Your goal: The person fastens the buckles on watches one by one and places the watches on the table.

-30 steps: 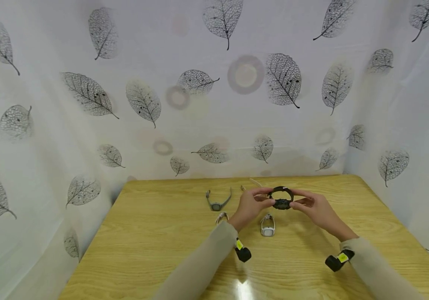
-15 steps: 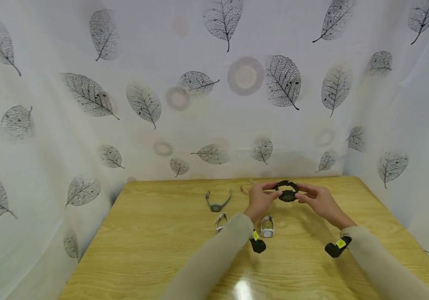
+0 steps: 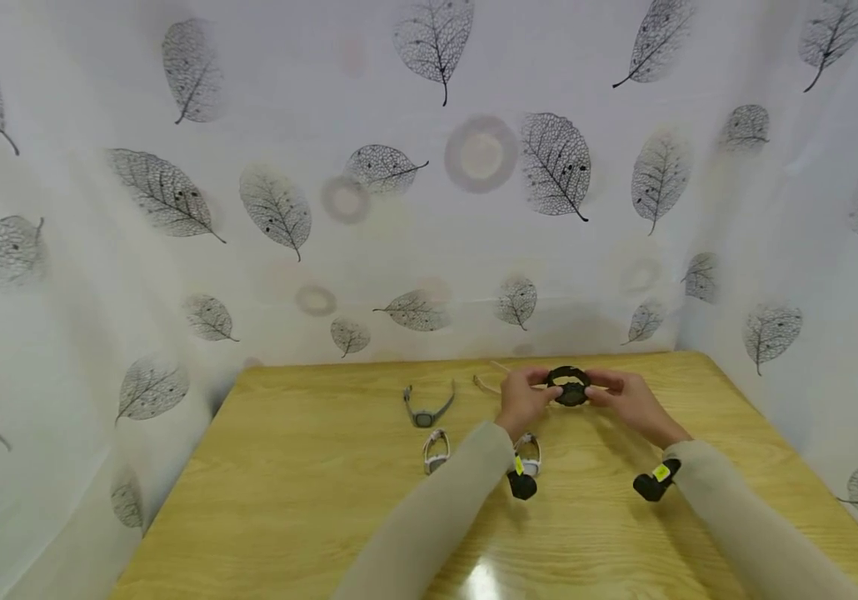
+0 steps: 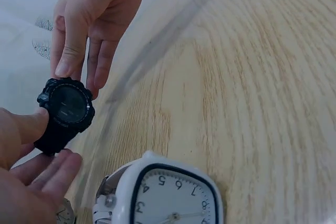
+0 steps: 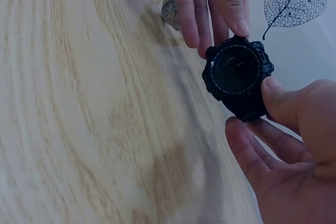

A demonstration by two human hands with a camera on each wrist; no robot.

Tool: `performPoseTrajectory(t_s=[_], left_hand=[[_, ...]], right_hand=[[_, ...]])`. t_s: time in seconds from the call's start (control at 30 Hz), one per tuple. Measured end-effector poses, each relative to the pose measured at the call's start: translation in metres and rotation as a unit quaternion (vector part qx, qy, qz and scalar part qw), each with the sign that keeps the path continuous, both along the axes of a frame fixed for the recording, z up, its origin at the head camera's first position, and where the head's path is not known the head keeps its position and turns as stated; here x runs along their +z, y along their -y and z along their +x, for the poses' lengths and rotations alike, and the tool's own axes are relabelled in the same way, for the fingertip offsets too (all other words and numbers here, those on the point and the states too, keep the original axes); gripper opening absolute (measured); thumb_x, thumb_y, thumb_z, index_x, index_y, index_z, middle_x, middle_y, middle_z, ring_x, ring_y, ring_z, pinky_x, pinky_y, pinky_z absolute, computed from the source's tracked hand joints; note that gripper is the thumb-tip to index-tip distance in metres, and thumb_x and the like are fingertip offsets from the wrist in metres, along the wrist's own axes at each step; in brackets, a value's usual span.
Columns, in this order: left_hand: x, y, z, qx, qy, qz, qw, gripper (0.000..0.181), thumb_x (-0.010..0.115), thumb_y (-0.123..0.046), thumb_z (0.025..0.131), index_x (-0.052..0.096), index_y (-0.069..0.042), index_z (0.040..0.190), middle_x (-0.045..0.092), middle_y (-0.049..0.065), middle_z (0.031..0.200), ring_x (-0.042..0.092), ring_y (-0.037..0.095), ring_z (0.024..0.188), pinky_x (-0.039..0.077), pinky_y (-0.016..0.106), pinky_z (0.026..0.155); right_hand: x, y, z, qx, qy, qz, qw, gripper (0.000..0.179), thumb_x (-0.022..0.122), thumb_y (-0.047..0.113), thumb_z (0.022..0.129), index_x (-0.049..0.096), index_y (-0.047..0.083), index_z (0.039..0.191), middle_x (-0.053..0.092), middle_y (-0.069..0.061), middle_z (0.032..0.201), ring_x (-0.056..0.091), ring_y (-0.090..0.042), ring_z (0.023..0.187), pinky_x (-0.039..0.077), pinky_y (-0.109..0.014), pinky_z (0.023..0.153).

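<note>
A black digital wristwatch [image 3: 571, 394] with a round face and looped strap is held between both hands at the back right of the table. My left hand [image 3: 522, 400] pinches its left side, thumb by the case and fingers at the strap. On the other side my right hand [image 3: 631, 404] grips it the same way. In the left wrist view the watch face [image 4: 70, 103] looks dark, with faint marks on its display. A white watch [image 3: 530, 454] lies partly hidden behind my left wrist; its numbered dial [image 4: 173, 198] shows large in the left wrist view.
On the wooden table [image 3: 286, 500] lie a grey watch [image 3: 425, 417] to the left and another pale watch [image 3: 436, 454] in front of it. A thin-strapped watch [image 3: 483, 384] sits behind my left hand. A leaf-patterned curtain [image 3: 399, 250] hangs along the back and sides.
Both hands have carried the black watch a little toward the back right, then held nearly still. The left forearm now covers part of the white watch. The view has shifted slightly.
</note>
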State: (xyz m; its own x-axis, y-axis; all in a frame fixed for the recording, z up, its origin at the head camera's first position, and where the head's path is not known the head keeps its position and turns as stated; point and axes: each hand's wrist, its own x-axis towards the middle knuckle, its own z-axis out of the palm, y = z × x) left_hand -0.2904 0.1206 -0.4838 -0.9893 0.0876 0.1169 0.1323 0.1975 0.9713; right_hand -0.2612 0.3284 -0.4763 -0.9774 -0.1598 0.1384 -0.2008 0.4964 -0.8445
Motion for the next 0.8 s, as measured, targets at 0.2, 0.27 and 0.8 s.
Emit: performPoseTrajectory(t_s=[0.2,0.27,0.8], left_hand=[[-0.002,-0.004,-0.003,0.000,0.049,0.002,0.9988,0.032,0.085,0.002,0.081,0.076,0.001,0.111,0.076,0.011,0.101,0.074,0.019,0.074,0.061,0.032,0.059],[-0.003,-0.005,-0.004,-0.004,0.061,0.005,0.9981,0.033,0.084,0.004,0.082,0.075,0.002,0.113,0.076,0.012,0.101,0.073,0.021,0.070,0.061,0.033,0.056],[0.005,-0.003,0.001,-0.096,0.122,-0.007,0.9878,0.046,0.069,-0.003,0.098,0.057,0.002,0.142,0.071,0.015,0.118,0.074,0.041,0.074,0.062,0.044,0.058]], right_hand=[[-0.008,0.000,-0.005,0.014,0.021,-0.015,0.9996,0.050,0.064,0.010,0.103,0.049,-0.014,0.144,0.054,-0.036,0.139,0.069,-0.039,0.108,0.061,-0.032,0.083],[-0.009,0.000,-0.006,0.016,0.028,-0.018,0.9993,0.050,0.063,0.009,0.104,0.047,-0.014,0.145,0.052,-0.037,0.140,0.069,-0.039,0.109,0.061,-0.033,0.084],[-0.009,-0.010,-0.014,0.038,0.059,-0.034,0.9969,0.049,0.052,0.010,0.109,0.039,-0.017,0.148,0.043,-0.042,0.145,0.067,-0.039,0.113,0.059,-0.037,0.090]])
